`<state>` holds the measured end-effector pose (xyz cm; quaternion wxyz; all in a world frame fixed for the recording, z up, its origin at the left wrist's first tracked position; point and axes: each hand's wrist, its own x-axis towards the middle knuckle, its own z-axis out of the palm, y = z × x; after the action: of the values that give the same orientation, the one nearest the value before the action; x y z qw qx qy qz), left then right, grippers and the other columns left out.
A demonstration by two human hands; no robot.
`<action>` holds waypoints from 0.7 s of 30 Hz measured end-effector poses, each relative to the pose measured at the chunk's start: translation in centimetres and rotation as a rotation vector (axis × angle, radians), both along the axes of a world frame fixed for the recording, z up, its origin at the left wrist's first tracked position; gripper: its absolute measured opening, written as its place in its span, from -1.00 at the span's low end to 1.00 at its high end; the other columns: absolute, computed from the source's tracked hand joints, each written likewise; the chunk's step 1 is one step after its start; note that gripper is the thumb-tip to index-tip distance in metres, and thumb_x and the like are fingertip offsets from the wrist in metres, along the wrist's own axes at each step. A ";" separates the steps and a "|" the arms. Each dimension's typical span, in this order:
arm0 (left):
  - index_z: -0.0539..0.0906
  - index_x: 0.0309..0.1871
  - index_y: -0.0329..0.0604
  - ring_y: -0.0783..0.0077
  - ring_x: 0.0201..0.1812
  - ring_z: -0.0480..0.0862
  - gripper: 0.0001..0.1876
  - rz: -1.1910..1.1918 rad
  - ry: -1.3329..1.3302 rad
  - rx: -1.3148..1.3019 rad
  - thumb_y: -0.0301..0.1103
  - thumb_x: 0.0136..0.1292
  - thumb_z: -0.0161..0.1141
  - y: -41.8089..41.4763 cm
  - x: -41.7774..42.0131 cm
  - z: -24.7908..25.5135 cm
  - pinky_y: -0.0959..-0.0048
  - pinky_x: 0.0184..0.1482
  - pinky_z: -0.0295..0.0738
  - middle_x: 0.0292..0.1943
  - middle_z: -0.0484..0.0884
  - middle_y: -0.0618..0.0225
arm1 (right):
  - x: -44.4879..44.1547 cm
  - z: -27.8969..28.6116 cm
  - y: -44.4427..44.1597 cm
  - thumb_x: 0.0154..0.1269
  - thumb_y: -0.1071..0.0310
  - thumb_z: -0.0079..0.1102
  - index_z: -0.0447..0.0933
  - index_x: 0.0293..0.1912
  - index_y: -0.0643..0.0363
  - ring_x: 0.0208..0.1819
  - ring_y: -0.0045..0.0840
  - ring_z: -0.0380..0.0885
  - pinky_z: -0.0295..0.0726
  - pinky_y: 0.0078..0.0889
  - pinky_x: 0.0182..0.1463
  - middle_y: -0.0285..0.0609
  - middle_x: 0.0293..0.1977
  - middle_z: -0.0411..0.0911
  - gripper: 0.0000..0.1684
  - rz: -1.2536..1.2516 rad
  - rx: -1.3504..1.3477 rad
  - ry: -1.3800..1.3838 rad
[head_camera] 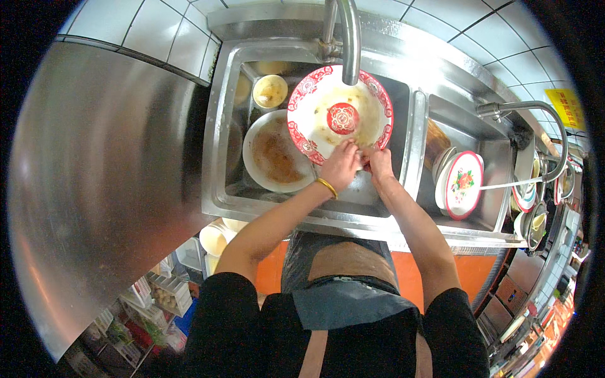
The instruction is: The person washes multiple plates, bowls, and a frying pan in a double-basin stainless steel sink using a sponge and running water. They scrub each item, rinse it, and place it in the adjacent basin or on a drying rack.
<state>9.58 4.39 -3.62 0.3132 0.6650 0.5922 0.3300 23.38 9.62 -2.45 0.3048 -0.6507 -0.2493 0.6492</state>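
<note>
A large white bowl (307, 113) with a red patterned rim and a red medallion at its bottom sits under the faucet (350, 47) in the left sink basin, with cloudy residue inside. My left hand (342, 165), a yellow bangle at its wrist, has bent fingers over the bowl's near rim. Close beside it, my right hand (379, 165) is curled at the same rim. Something small and pale (361, 163) shows between the hands; what it is and which hand grips it are unclear. Left of the bowl lies a white dish (279, 156) of brownish liquid, with a small cream bowl (270, 91) behind.
Water runs from a second faucet (557, 137) into the right basin (491, 189), where a red-rimmed floral plate (463, 185) leans against other dishes. A metal divider (416, 141) separates the basins. More dishes (531, 222) stand farther right. A steel surface (108, 179) fills the left side.
</note>
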 end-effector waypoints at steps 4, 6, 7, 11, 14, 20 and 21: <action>0.54 0.04 -0.22 0.09 0.19 0.47 -0.67 -0.238 0.218 0.147 -0.27 0.27 0.11 -1.3 -0.9 -0.1 0.23 0.22 0.40 0.13 0.50 0.09 | 1.7 -1.5 0.2 0.04 0.53 0.14 0.54 -0.38 0.34 -0.49 -0.40 0.61 0.60 -0.28 -0.55 -0.16 -0.52 0.55 -0.91 0.037 -0.029 0.011; 0.53 0.07 -0.22 0.16 0.23 0.45 -0.64 -0.513 0.366 0.186 -0.32 0.21 0.14 -0.1 -5.0 -1.1 0.25 0.25 0.38 0.16 0.49 0.16 | 2.8 -1.0 0.6 0.04 0.56 0.12 0.53 -0.38 0.30 -0.51 -0.44 0.59 0.59 -0.30 -0.55 -0.18 -0.53 0.53 -0.92 0.037 0.013 0.004; 0.53 0.08 -0.20 0.19 0.24 0.45 -0.62 -0.635 0.426 0.221 -0.36 0.17 0.16 0.5 -7.7 -1.8 0.25 0.26 0.37 0.17 0.49 0.21 | 2.5 0.1 1.0 0.04 0.57 0.12 0.54 -0.35 0.32 -0.51 -0.44 0.59 0.59 -0.33 -0.55 -0.18 -0.53 0.53 -0.89 0.041 -0.049 -0.012; 0.53 -0.03 -0.03 0.29 0.13 0.51 -0.70 -0.701 0.697 0.240 -0.39 0.13 0.09 3.5 -12.8 -0.2 0.34 0.12 0.48 0.08 0.50 0.32 | 3.7 -0.4 4.2 0.04 0.52 0.17 0.54 -0.33 0.38 -0.55 -0.37 0.61 0.69 -0.34 -0.48 -0.11 -0.50 0.58 -0.85 0.326 0.002 -0.100; 0.52 0.01 -0.08 0.28 0.06 0.55 -0.66 -0.703 0.694 0.375 -0.41 0.12 0.07 3.0 -11.4 -1.2 0.37 0.00 0.56 0.04 0.50 0.33 | 3.3 -1.1 4.5 0.07 0.45 0.20 0.55 -0.30 0.37 -0.42 -0.36 0.64 0.67 -0.29 -0.46 -0.07 -0.40 0.60 -0.81 0.307 -0.040 -0.276; 0.49 0.08 -0.21 0.23 -0.09 0.63 -0.62 -0.394 0.527 0.358 -0.45 0.14 0.04 -1.4 -1.4 0.0 0.33 -0.09 0.61 -0.01 0.52 0.23 | 1.9 -3.0 -1.4 0.10 0.49 0.15 0.50 -0.27 0.26 -0.49 -0.42 0.55 0.58 -0.26 -0.50 -0.15 -0.45 0.52 -0.85 -0.066 -0.227 0.196; 0.49 0.07 -0.21 0.19 0.00 0.59 -0.64 -0.482 0.504 0.074 -0.42 0.17 0.04 -1.2 -0.5 1.9 0.27 -0.01 0.58 0.02 0.51 0.22 | 3.7 -4.6 -1.4 0.08 0.51 0.15 0.49 -0.28 0.28 -0.49 -0.42 0.55 0.59 -0.24 -0.50 -0.15 -0.45 0.52 -0.86 -0.004 -0.232 0.095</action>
<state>9.12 3.19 -1.69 0.2018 0.8572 0.4646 0.0931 27.12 8.24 -7.01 0.2401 -0.6507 -0.1563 0.7032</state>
